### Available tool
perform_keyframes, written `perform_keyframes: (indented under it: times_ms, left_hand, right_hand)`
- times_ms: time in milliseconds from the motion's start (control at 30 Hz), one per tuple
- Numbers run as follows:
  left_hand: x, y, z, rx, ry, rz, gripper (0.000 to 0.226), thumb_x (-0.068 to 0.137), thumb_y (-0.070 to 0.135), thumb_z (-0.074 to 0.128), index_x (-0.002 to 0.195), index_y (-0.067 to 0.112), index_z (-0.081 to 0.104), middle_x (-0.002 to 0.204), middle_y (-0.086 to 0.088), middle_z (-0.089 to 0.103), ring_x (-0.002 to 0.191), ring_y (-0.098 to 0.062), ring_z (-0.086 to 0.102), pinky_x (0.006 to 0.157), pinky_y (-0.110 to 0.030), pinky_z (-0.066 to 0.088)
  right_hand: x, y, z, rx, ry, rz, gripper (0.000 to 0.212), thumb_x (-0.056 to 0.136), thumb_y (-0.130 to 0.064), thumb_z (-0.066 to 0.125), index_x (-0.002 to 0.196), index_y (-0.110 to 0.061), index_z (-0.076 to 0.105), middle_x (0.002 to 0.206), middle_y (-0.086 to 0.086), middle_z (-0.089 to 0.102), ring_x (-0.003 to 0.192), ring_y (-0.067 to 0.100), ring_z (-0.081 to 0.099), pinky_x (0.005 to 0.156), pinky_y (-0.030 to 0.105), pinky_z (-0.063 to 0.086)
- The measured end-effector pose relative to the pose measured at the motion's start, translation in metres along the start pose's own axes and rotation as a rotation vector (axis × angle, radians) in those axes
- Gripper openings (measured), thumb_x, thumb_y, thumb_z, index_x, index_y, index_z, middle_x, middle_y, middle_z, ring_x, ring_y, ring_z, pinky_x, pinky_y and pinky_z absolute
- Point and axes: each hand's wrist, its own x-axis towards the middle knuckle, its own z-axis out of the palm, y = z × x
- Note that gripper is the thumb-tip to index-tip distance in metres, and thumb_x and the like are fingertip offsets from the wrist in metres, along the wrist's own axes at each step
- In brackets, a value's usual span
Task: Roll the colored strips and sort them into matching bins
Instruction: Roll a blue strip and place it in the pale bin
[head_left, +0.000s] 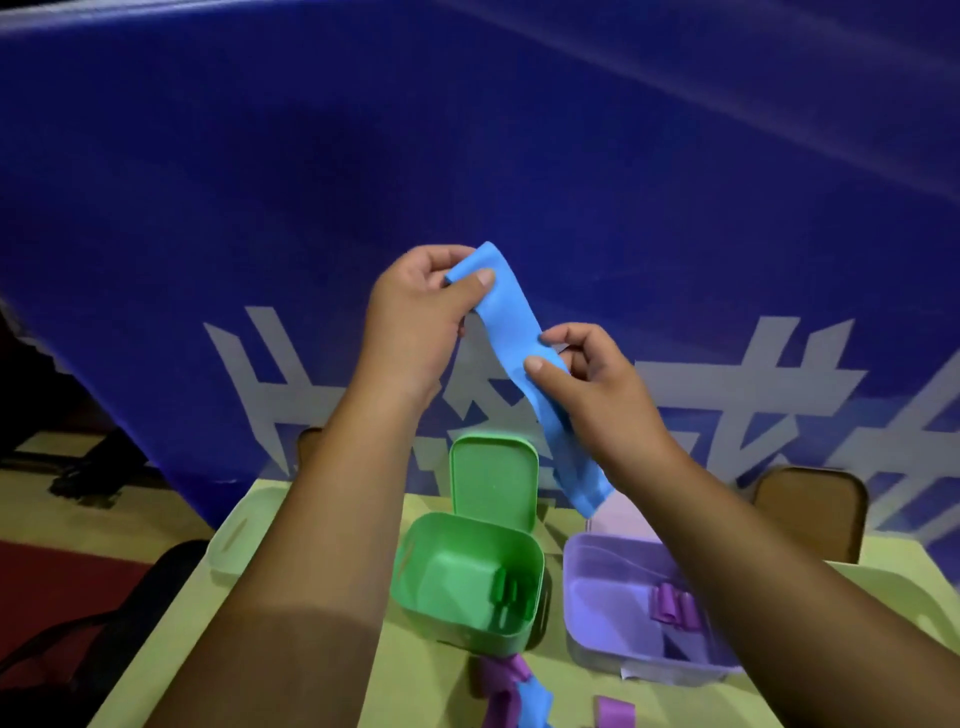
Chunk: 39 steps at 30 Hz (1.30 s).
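Blue strip (511, 322): held in the air above the bins, not yet rolled. Its long axis runs from 11 o'clock down to 5 o'clock, and the lower end hangs free over the purple bin (584, 639).
Left hand (415, 306): pinches the upper end of the strip, at 11 o'clock, between thumb and fingers.
Right hand (587, 384): pinches the strip near its middle, thumb on the front face. It is the hand nearer to the free end.
Key relation: I judge that rolling must start from one end, most likely the end in the left hand, with the tail feeding in from 5 o'clock.
Green bin (415, 566): at 6 o'clock of the hands, lid (493, 483) open behind it, green rolls (506, 587) inside.
Purple rolls (672, 605): inside the purple bin.
Pale bin (234, 540): at 8 o'clock, half hidden by the left arm. I cannot tell its colour.
Loose strips (511, 686): purple and blue, on the bench (415, 691).
Writing: large white characters on the blue banner (311, 208), cut off and not readable. No brand is visible.
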Motion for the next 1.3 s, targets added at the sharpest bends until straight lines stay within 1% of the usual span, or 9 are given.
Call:
perform_keyframes:
  times_ms: [100, 267, 467, 600, 700, 833, 1000, 1167, 1300]
  left_hand:
    - [0.007, 0.017, 0.01, 0.003, -0.017, 0.045, 0.018, 0.096, 0.014, 0.079, 0.113, 0.015, 0.076, 0.094, 0.004, 0.081, 0.072, 0.0, 0.069, 0.061, -0.017, 0.051]
    - [0.014, 0.031, 0.023, -0.035, -0.026, 0.027, 0.018, 0.091, 0.014, 0.084, 0.107, 0.012, 0.076, 0.095, -0.007, 0.083, 0.08, -0.017, 0.074, 0.07, -0.034, 0.059]
    - [0.006, 0.04, 0.03, -0.052, -0.064, 0.008, 0.019, 0.091, 0.011, 0.085, 0.105, 0.008, 0.073, 0.092, -0.011, 0.082, 0.078, -0.025, 0.076, 0.07, -0.037, 0.06]
    - [-0.003, 0.046, 0.029, -0.027, -0.081, 0.017, 0.019, 0.092, 0.012, 0.084, 0.108, 0.009, 0.074, 0.096, -0.01, 0.083, 0.091, -0.034, 0.081, 0.077, -0.042, 0.065]
    - [-0.015, 0.054, 0.025, -0.065, -0.115, 0.006, 0.02, 0.097, 0.01, 0.08, 0.115, 0.007, 0.072, 0.101, -0.01, 0.083, 0.094, -0.03, 0.082, 0.083, -0.043, 0.068]
    - [-0.028, 0.057, 0.018, -0.146, -0.144, -0.021, 0.019, 0.101, 0.008, 0.074, 0.12, 0.007, 0.071, 0.106, -0.011, 0.083, 0.1, -0.029, 0.081, 0.086, -0.038, 0.067]
    - [-0.038, 0.054, 0.017, -0.261, -0.167, -0.058, 0.018, 0.104, 0.006, 0.069, 0.122, 0.005, 0.07, 0.11, -0.016, 0.082, 0.102, -0.029, 0.081, 0.085, -0.034, 0.066]
    - [-0.041, 0.052, 0.015, -0.335, -0.191, -0.073, 0.026, 0.105, 0.021, 0.068, 0.124, 0.003, 0.07, 0.111, -0.018, 0.081, 0.099, -0.028, 0.08, 0.084, -0.034, 0.065]
    - [-0.042, 0.05, 0.014, -0.368, -0.203, -0.069, 0.028, 0.105, 0.024, 0.067, 0.122, 0.003, 0.071, 0.109, -0.015, 0.08, 0.098, -0.027, 0.079, 0.082, -0.034, 0.064]
  right_hand:
    - [-0.001, -0.01, -0.002, -0.013, 0.004, -0.044, 0.025, 0.099, -0.034, 0.076, 0.118, -0.037, 0.06, 0.079, -0.007, 0.061, 0.073, 0.014, 0.057, 0.071, 0.04, 0.045]
    - [-0.002, -0.026, -0.001, 0.013, 0.05, -0.058, 0.028, 0.092, -0.045, 0.075, 0.112, -0.038, 0.057, 0.079, -0.011, 0.061, 0.067, 0.011, 0.051, 0.066, 0.04, 0.042]
    - [0.0, -0.059, -0.003, -0.161, 0.173, -0.157, 0.033, 0.095, -0.049, 0.076, 0.116, -0.032, 0.058, 0.117, -0.015, 0.064, 0.084, -0.002, 0.059, 0.077, 0.022, 0.051]
    - [0.003, -0.078, 0.0, -0.124, 0.127, -0.179, 0.027, 0.1, -0.046, 0.071, 0.123, -0.034, 0.064, 0.11, -0.015, 0.073, 0.102, 0.0, 0.07, 0.091, 0.033, 0.061]
    - [0.002, -0.084, 0.002, -0.105, 0.1, -0.178, 0.017, 0.105, -0.043, 0.067, 0.12, -0.036, 0.067, 0.102, -0.013, 0.078, 0.098, 0.006, 0.075, 0.09, 0.049, 0.063]
    - [-0.002, -0.087, 0.001, -0.043, 0.087, -0.129, 0.015, 0.104, -0.04, 0.069, 0.117, -0.034, 0.068, 0.097, -0.011, 0.08, 0.095, 0.011, 0.077, 0.092, 0.055, 0.061]
    - [-0.01, -0.091, -0.003, 0.042, 0.052, -0.075, 0.021, 0.103, -0.036, 0.071, 0.122, -0.028, 0.072, 0.1, 0.0, 0.08, 0.091, 0.011, 0.075, 0.082, 0.039, 0.058]
    - [-0.016, -0.093, -0.006, 0.085, -0.023, -0.049, 0.02, 0.106, -0.035, 0.066, 0.123, -0.028, 0.076, 0.11, -0.004, 0.08, 0.104, 0.016, 0.077, 0.092, 0.042, 0.065]
    - [-0.019, -0.094, -0.008, 0.063, -0.018, -0.048, 0.022, 0.105, -0.038, 0.066, 0.122, -0.028, 0.075, 0.109, -0.007, 0.079, 0.101, 0.011, 0.076, 0.086, 0.036, 0.065]
